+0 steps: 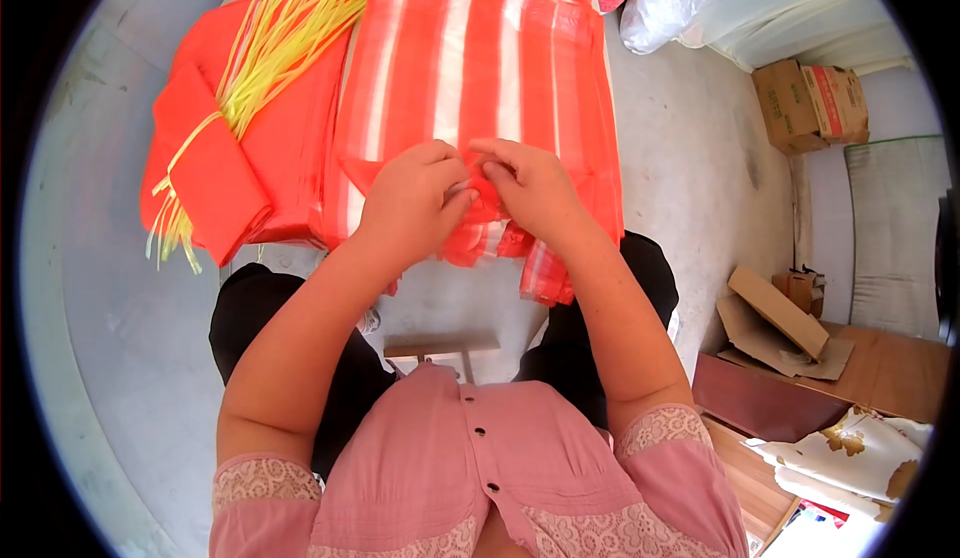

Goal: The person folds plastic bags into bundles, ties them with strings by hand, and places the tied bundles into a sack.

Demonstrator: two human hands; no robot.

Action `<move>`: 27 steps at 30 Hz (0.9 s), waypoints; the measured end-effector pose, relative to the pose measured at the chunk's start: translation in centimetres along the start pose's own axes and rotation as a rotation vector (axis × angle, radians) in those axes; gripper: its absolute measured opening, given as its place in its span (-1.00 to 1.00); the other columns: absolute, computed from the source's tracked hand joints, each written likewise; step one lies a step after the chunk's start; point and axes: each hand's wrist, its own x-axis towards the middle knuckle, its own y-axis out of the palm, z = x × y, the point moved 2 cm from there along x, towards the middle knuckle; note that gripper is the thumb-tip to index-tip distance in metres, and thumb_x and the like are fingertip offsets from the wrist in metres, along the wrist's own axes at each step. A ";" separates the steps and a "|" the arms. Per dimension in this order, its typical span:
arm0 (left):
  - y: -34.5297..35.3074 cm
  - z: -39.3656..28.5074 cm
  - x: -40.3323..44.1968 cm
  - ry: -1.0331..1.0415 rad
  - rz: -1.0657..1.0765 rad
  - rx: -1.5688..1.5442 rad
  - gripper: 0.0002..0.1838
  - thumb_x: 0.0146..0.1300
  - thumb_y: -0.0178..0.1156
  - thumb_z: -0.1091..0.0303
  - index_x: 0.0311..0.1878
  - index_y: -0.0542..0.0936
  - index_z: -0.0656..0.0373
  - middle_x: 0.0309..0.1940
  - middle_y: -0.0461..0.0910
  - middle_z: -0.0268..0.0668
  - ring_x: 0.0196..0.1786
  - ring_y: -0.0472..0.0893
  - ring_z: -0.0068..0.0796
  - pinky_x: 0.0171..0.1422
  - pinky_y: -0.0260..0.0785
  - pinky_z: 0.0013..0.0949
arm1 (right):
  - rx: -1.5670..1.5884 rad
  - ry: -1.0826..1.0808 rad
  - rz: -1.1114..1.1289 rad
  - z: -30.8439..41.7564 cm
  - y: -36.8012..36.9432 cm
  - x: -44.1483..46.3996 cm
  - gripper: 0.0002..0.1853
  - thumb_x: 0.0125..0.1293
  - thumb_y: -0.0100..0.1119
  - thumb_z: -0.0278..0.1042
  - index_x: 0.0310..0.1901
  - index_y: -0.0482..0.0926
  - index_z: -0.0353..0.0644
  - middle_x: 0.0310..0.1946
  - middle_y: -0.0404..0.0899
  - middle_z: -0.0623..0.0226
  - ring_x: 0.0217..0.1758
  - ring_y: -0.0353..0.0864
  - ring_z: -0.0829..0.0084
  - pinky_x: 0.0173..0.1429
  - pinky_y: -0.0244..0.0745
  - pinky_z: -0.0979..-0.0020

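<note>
A stack of thin red-and-clear striped plastic sheets or bags point(480, 68) lies in front of me. Over its near edge, my left hand point(418, 196) and my right hand point(532, 190) face each other, fingers bent and closed on gathered red plastic point(486, 198). Bunched striped ends hang below the hands, past the stack's edge. Left of the stack lies a pile of plain red plastic point(190, 58). On that pile rest a folded red bundle point(205, 188), tied round with yellow strip, and a bunch of yellow plastic strips point(285, 43). My fingertips partly hide what they pinch.
My knees are under the stack's near edge, with a small wooden stool or frame point(440, 346) between them. To the right stand a cardboard box point(810, 106) and flattened cardboard point(780, 328) on a brown cabinet point(770, 393). A white plastic bag point(668, 0) sits at the back.
</note>
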 end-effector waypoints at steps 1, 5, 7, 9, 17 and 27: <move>0.1 0.1 0.2 -0.052 0.019 -0.018 -0.86 0.21 0.43 0.49 -0.25 0.62 0.27 -0.23 0.62 -0.20 -0.17 0.64 -0.14 -0.10 0.50 -0.17 | 0.065 0.081 0.031 0.1 -0.1 0.0 -0.66 0.51 0.21 -0.40 0.26 0.67 -0.19 -0.02 0.78 0.17 -0.17 0.75 0.18 0.04 0.67 0.23; 0.3 0.3 0.7 -0.102 0.024 0.024 -0.84 0.22 0.43 0.49 -0.27 0.59 0.26 -0.32 0.59 -0.18 -0.24 0.62 -0.16 -0.16 0.47 -0.18 | 0.103 -0.124 -0.066 -0.5 -0.2 -0.6 -0.76 0.46 0.21 -0.47 0.10 0.69 -0.23 -0.04 0.75 0.16 -0.15 0.71 0.16 0.02 0.66 0.19; 0.4 0.5 0.9 -0.106 0.038 0.038 -0.84 0.23 0.42 0.49 -0.27 0.59 0.26 -0.31 0.61 -0.18 -0.24 0.62 -0.16 -0.16 0.47 -0.19 | -0.104 -0.378 -0.132 -0.6 -0.3 -1.9 -0.82 0.41 0.24 -0.51 0.00 0.68 -0.24 -0.05 0.74 0.14 -0.11 0.70 0.14 0.03 0.65 0.15; 0.1 0.1 1.2 -0.173 0.050 -0.003 -0.86 0.24 0.40 0.50 -0.27 0.60 0.26 -0.29 0.62 -0.17 -0.23 0.63 -0.15 -0.16 0.47 -0.18 | -0.203 -0.533 -0.058 -0.2 0.4 -3.4 -0.84 0.33 0.27 -0.55 -0.07 0.66 -0.25 -0.03 0.72 0.14 0.00 0.69 0.11 0.09 0.65 0.14; -0.3 1.7 0.8 0.038 0.080 0.121 -0.80 0.25 0.39 0.50 -0.07 0.70 0.26 -0.16 0.69 -0.18 -0.07 0.68 -0.12 0.03 0.56 -0.13 | -0.386 -0.704 -0.069 -1.8 0.9 -3.5 -0.60 0.22 0.31 -0.63 0.13 0.69 -0.24 0.23 0.67 0.19 0.37 0.58 0.06 0.38 0.56 0.12; -3.6 0.8 -1.0 0.213 0.159 0.283 -0.55 0.07 0.44 0.53 0.10 0.69 0.24 0.09 0.66 -0.16 0.18 0.64 -0.06 0.30 0.53 -0.07 | -0.535 -0.653 -0.080 -1.2 0.2 -3.2 -0.53 0.30 0.23 -0.66 0.25 0.62 -0.19 0.17 0.71 0.16 0.22 0.69 0.06 0.26 0.65 0.15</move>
